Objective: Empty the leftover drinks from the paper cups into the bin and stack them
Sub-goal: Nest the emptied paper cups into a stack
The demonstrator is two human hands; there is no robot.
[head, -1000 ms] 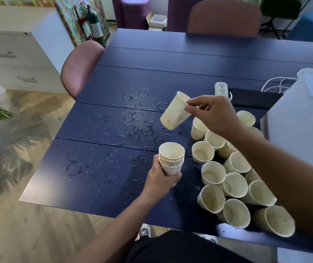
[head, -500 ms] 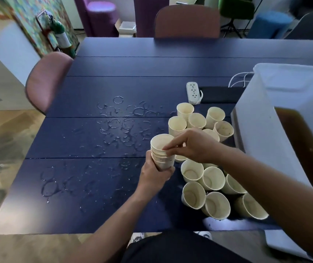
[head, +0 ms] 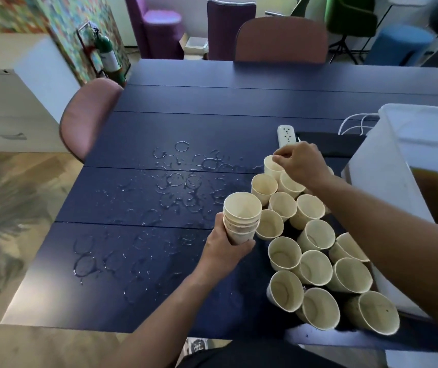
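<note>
Your left hand is wrapped around the lower part of a short stack of nested cream paper cups, holding it upright just above the dark blue slatted table, close to the left side of the cluster of loose cream paper cups that fills the table's near right corner. Your right hand is reaching to the far end of that cluster, fingertips pinched at the rim of the farthest cream paper cup, next to the white power strip. From this angle you cannot tell whether that cup has left the table.

To do this pick well, take the rim between thumb and fingers firmly enough that the thin paper does not fold, and lift straight up so the neighbouring cups are not knocked. Whether it holds any drink is hidden, so carry it level to the white plastic bin at the right edge, where brown liquid shows inside, and tip it well over the rim. Keep drips away from the power strip; the table is ringed with wet marks. Then drop the cup squarely into the stack, holding the stack upright.
</note>
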